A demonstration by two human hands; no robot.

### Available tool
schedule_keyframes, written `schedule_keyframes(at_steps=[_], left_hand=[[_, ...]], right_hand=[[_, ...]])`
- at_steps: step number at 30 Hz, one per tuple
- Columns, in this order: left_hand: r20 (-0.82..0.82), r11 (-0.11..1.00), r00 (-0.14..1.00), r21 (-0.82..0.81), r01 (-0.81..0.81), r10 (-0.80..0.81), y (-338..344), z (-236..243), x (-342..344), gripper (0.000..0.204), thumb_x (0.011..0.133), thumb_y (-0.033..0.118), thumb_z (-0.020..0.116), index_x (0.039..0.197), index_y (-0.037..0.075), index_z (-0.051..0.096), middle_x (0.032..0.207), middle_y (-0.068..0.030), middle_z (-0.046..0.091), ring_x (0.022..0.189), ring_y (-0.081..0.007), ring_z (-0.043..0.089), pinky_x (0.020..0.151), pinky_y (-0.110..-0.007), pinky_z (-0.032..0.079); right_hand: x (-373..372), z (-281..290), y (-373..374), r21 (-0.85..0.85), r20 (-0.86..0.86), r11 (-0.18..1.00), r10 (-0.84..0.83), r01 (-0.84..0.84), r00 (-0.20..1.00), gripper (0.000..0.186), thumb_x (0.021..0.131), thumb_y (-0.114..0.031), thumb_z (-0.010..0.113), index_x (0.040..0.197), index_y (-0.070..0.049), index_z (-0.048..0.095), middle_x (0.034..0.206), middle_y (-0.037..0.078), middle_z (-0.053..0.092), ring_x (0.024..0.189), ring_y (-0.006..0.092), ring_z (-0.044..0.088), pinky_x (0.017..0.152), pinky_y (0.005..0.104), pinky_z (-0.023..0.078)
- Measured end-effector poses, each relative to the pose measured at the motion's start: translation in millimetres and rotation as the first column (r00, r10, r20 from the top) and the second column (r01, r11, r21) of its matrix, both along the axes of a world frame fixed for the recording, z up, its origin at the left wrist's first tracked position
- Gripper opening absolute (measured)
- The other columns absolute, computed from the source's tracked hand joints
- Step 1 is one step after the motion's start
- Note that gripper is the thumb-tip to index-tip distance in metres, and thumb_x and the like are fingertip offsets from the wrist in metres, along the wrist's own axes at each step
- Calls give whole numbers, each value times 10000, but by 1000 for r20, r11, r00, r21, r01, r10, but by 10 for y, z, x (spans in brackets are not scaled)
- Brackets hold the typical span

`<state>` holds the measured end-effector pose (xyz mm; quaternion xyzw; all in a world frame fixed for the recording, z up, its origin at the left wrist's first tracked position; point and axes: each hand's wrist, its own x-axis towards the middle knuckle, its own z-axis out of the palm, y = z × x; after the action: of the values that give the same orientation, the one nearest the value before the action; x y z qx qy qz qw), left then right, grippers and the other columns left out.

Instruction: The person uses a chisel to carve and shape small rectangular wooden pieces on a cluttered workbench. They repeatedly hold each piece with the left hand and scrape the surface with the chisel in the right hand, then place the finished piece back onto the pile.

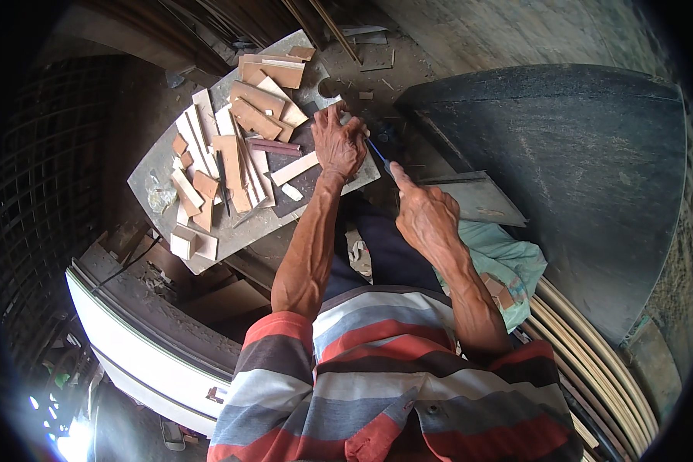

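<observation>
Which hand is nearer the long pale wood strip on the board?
Left. The left hand rests right beside the pale wood strip; the right hand is off the board, holding a blue pen.

Looks like a rough little woodworking shop. There's a grey board [155,165] covered in offcuts [231,146] of pale and reddish wood, a bundle of thin canes [593,339] on the right, dusty concrete floor [516,31], scraps lying about everywhere.
</observation>
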<state>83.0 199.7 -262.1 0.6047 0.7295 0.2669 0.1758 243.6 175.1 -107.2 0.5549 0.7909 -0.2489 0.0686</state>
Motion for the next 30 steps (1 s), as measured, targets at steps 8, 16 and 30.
schedule_keyframes(at_steps=[8,16,30], left_hand=[[46,1000,999,-6,26,-26,7,30,-12,96,763,185,680,837,138,720,1202,-39,516,1086,-292,431,872,-429,364],[56,999,998,-15,41,-41,12,20,-22,163,735,178,678,885,144,731,1158,-27,535,1084,-290,435,883,-422,369],[-115,994,988,-47,101,-106,-242,105,-60,387,842,301,653,1150,90,550,1140,-110,507,1057,-295,462,843,-471,335]], right_hand=[[-47,266,49,-109,119,994,-6,19,993,503,787,-75,602,1289,-116,603,637,194,637,604,350,640,623,442,515],[-212,-84,69,-42,88,999,-16,20,996,472,797,-91,594,1267,-123,624,635,221,627,625,367,648,658,460,518],[-52,-102,-77,-159,-12,975,-162,158,987,497,887,-88,542,1378,-155,495,734,223,656,722,437,640,701,518,473]])
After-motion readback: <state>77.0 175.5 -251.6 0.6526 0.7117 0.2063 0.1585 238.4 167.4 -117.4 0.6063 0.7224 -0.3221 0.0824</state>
